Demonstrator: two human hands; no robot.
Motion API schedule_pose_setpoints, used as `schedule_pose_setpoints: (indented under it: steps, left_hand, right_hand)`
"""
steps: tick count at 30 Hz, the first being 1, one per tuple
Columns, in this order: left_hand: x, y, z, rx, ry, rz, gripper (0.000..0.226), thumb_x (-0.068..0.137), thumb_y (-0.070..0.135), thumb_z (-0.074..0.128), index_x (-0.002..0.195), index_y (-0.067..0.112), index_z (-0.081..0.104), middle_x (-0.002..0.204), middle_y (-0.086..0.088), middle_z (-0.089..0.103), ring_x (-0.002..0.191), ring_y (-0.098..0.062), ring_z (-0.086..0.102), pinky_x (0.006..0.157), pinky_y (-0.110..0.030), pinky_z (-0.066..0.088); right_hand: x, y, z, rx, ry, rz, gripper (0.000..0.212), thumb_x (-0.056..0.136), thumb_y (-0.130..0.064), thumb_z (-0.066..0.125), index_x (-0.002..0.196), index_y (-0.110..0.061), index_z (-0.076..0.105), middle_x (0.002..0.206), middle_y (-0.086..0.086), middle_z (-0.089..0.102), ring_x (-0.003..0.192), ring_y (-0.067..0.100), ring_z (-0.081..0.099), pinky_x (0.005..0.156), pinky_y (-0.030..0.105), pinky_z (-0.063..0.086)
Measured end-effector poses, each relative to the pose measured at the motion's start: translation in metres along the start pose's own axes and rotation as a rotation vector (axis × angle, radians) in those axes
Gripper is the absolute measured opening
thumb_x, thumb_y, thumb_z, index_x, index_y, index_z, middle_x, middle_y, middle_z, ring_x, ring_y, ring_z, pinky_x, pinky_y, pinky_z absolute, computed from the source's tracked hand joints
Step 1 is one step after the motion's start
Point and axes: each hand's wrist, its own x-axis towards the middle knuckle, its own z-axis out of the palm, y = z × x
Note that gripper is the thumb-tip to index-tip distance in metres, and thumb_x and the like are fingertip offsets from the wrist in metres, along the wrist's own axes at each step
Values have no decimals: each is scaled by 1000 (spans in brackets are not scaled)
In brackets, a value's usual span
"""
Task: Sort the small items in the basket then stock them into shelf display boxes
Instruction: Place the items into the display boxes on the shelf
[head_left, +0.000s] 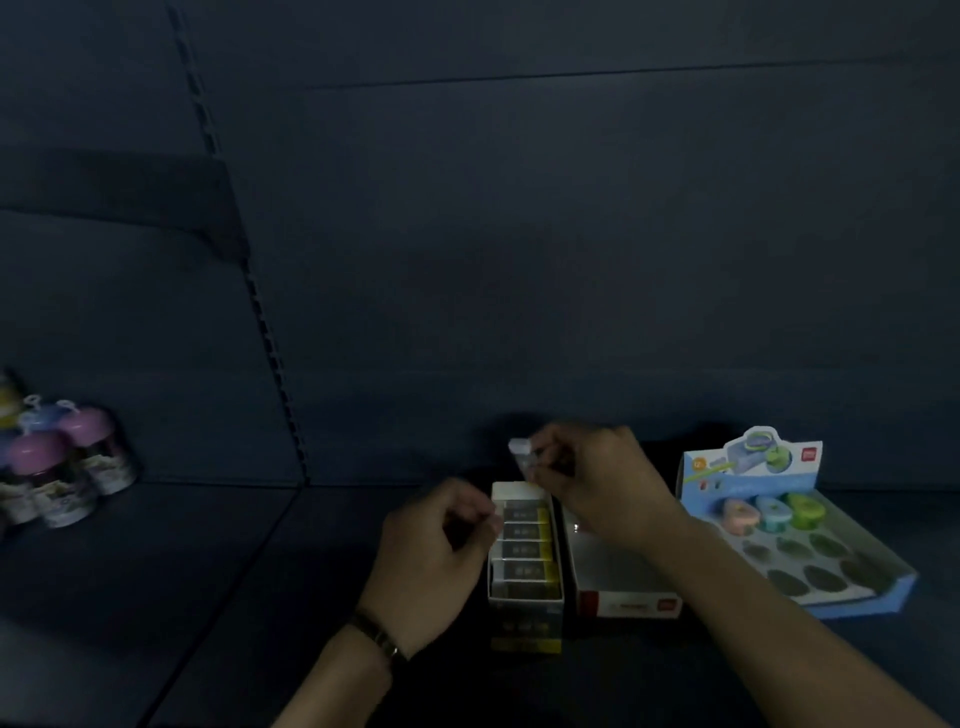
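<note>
Dark shelf (208, 571) | small white item (519, 448) was pinched by right hand (597, 483) above eraser display box (524, 604) | left hand (431, 561) was curled beside it, grip could not be told

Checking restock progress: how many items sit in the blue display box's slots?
3, all in the back row of the blue display box: pink item left, teal item middle, green item right. The other slots look empty, though the picture is dim.

The right grip (597, 483) is raised, a small white item (521, 451) pinched at its fingertips; the left grip (439, 556) is held lower, fingers curled.
</note>
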Motion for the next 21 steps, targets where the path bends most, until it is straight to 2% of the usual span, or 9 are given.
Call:
schedule_pose_setpoints:
  steps: [2,5,9,13,15,18,19,21]
  left_hand:
    - [-12,-4,0,21,-44,-31,15,89,31,80,95,38,69,95,22,69,99,9,63,80,-4,44]
    - [-18,-5,1,0,-68,-80,26,86,31,82,104,39,66,97,16,69,99,12,61,79,-2,43]
    - [-19,-1,3,-37,-80,-135,30,86,29,82,109,38,65,99,14,68,96,13,61,75,-3,44]
    - [-19,-6,3,-60,-89,-137,27,88,32,80,109,38,66,100,15,69,97,12,62,74,-3,45]
    - [-20,-8,3,-68,-95,-132,26,88,33,80,110,38,66,101,15,69,99,12,61,75,-3,46]
    - [-20,-8,3,-65,-86,-129,27,89,32,80,110,38,64,102,15,68,100,14,59,74,-1,42]
    - [-22,-5,3,-54,-70,-109,27,89,31,80,109,38,63,101,16,67,100,12,59,75,-1,42]
    - [-31,4,5,-41,45,-2,30,87,23,82,105,38,63,94,15,65,98,1,62,75,-6,44]
  right_hand:
    - [4,-1,-1,-186,-91,-87,11,96,-43,74,100,-32,73,90,-16,70,82,3,66,74,30,58]
    - [10,-2,8,-342,-232,-142,14,97,-37,71,109,-31,77,106,-12,70,95,13,67,81,38,58]
    - [14,-8,16,-402,-323,-101,15,96,-34,70,107,-28,78,114,-5,70,103,19,67,87,39,57]
    - [13,-2,19,-337,-348,25,12,98,-37,71,98,-27,79,107,-10,74,98,12,68,87,38,59]
    - [13,1,18,-254,-378,69,13,99,-33,69,100,-27,81,108,-12,75,99,8,69,88,32,59]
    - [11,-3,7,-112,-485,69,23,104,-24,60,113,-25,81,111,-18,72,102,-3,64,84,8,47]
    - [8,-5,3,-64,-503,65,24,106,-21,58,116,-25,80,114,-17,72,103,-5,63,82,4,44]
    - [-2,-6,-4,31,-425,81,29,105,-11,58,116,-27,80,116,-18,74,107,-7,64,88,7,44]
